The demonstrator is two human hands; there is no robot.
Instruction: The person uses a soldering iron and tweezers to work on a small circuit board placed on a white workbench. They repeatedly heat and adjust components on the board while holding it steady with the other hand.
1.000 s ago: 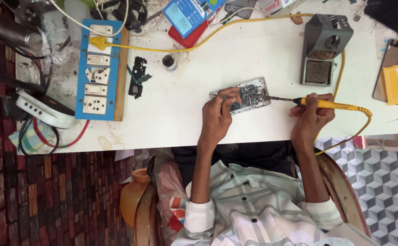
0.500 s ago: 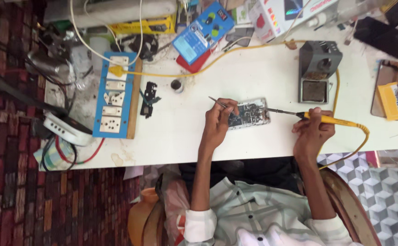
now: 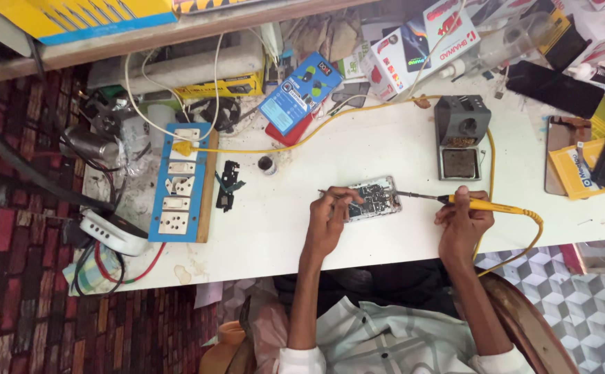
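Note:
An opened phone (image 3: 374, 198) with its circuit board showing lies on the white table (image 3: 316, 263). My left hand (image 3: 330, 218) rests at its left edge and pinches a thin tool, probably tweezers (image 3: 330, 192), over the board. My right hand (image 3: 463, 223) grips a yellow-handled soldering iron (image 3: 482, 205), its metal tip reaching left to the phone's right edge. The iron's yellow cable (image 3: 524, 242) loops round behind my right wrist.
A grey soldering-iron stand with sponge tray (image 3: 460, 136) sits behind my right hand. A blue socket board (image 3: 178, 183) lies at left, a small black part (image 3: 228, 185) and a little pot (image 3: 266, 165) beside it. Boxes, phones and cables crowd the back and right.
The view has shifted, showing more of the back shelf and clutter. My hands stay on the phone with both tools, the left hand's tool still over the board.

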